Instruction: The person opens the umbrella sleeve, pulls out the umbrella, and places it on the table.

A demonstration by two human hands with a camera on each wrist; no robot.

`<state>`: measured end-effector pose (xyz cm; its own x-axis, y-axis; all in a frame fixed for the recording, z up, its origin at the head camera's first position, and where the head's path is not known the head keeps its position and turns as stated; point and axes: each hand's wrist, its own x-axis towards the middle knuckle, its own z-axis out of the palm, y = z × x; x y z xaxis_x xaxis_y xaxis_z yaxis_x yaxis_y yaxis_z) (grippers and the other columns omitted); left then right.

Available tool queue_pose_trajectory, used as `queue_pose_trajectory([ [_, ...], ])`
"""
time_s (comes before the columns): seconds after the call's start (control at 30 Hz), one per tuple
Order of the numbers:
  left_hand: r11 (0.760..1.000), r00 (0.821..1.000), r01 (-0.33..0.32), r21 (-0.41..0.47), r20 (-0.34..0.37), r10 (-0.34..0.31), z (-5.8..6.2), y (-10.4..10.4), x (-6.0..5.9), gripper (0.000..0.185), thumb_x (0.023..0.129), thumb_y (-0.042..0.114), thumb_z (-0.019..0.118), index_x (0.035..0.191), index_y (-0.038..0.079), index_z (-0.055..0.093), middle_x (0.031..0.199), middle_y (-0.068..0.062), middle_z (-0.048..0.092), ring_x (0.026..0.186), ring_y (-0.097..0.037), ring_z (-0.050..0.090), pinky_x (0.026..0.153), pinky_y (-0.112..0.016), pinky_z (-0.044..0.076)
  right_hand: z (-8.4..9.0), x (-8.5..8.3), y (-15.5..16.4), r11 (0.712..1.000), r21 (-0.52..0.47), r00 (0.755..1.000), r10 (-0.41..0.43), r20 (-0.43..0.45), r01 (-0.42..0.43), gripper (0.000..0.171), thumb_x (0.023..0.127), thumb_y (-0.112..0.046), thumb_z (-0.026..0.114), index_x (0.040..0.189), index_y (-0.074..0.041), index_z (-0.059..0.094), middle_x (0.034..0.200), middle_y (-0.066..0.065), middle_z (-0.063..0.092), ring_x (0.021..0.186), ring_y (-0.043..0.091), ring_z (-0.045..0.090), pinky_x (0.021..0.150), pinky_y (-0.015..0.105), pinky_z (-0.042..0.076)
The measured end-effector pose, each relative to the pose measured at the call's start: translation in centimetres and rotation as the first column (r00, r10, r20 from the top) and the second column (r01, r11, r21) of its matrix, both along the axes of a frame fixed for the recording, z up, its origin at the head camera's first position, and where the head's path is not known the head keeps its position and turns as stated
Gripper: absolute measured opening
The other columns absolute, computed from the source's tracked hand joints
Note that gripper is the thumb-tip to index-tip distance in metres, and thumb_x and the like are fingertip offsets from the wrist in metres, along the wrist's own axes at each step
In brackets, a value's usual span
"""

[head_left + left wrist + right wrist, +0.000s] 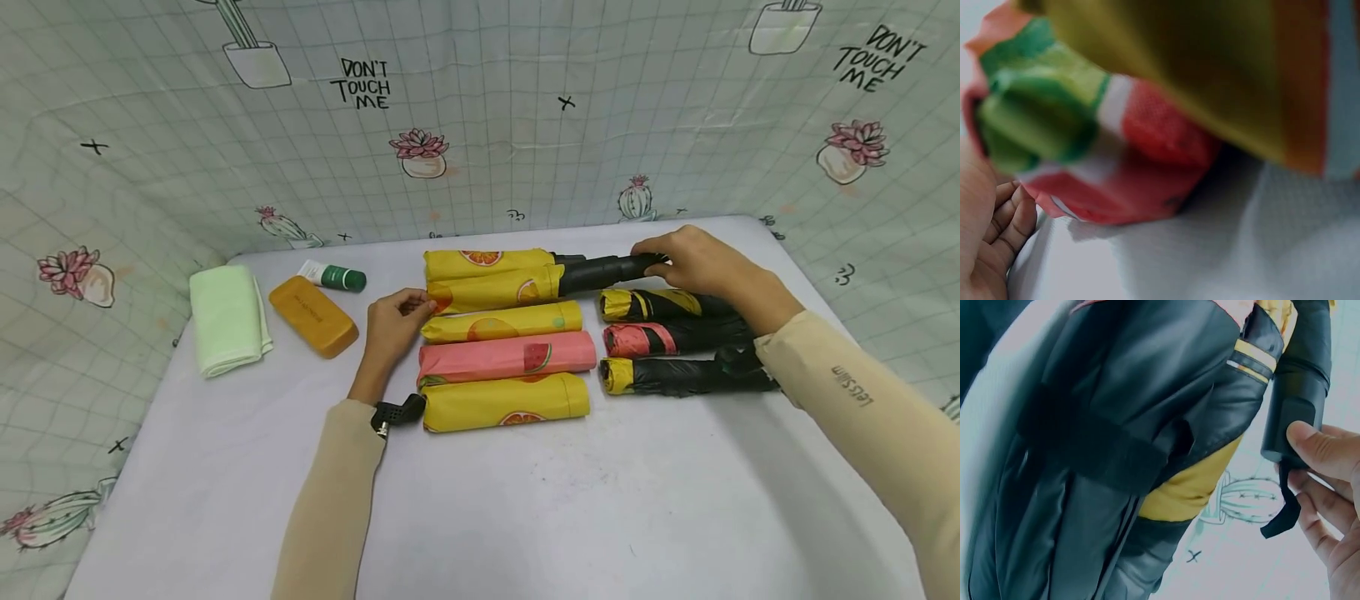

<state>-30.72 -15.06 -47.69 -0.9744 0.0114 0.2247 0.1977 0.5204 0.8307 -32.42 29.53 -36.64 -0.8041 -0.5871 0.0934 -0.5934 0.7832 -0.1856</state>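
In the head view my right hand (693, 260) pinches the handle end of a black folded umbrella (603, 273). The right wrist view shows thumb and fingers on its black handle (1294, 412), with a strap hanging. The umbrella's other end is inside a yellow fruit-print cover (495, 289). My left hand (395, 325) holds that cover's left end between thumb and fingers; the exact grip is partly hidden. Behind it lies another yellow cover (480, 262) with a black end showing. Nearer lie a yellow cover (517, 323), a pink watermelon cover (480, 358) and another yellow cover (487, 407).
Under my right forearm lie a black-and-yellow umbrella (660, 303), a black-and-red umbrella (675, 337) and another black-and-yellow umbrella (675, 377). At left are a folded green cloth (225, 321), an orange box (313, 317) and a green-capped tube (333, 276). A printed cloth wall (510, 183) stands behind.
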Motion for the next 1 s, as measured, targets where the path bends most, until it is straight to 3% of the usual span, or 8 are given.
queue_pose_trajectory([
  [0.33, 1.0, 1.0, 0.001, -0.014, -0.002, -0.001, 0.3, 0.1, 0.0, 0.024, 0.093, 0.024, 0.073, 0.106, 0.004, 0.074, 0.095, -0.009, 0.072, 0.089, -0.023, 0.067, 0.081, -0.037, 0.053, 0.1, -0.2, 2.0, 0.999, 0.011, 0.999, -0.033, -0.022, 0.033, 0.03, 0.087, 0.002, 0.073, 0.117, -0.001, 0.069, 0.093, 0.014, 0.073, 0.066, 0.019, 0.054, 0.064, 0.042, 0.048],
  [1.0, 1.0, 0.999, 0.011, -0.014, 0.041, -0.01, 0.1, -0.2, -0.1, 0.024, 0.094, 0.027, 0.073, 0.107, 0.007, 0.073, 0.097, -0.008, 0.071, 0.093, -0.022, 0.066, 0.086, -0.038, 0.052, 0.1, 0.2, 6.8, 0.989, 0.042, 0.99, -0.139, -0.011, 0.14, 0.029, 0.088, 0.003, 0.072, 0.117, 0.0, 0.069, 0.095, 0.018, 0.072, 0.073, 0.024, 0.058, 0.067, 0.046, 0.049],
])
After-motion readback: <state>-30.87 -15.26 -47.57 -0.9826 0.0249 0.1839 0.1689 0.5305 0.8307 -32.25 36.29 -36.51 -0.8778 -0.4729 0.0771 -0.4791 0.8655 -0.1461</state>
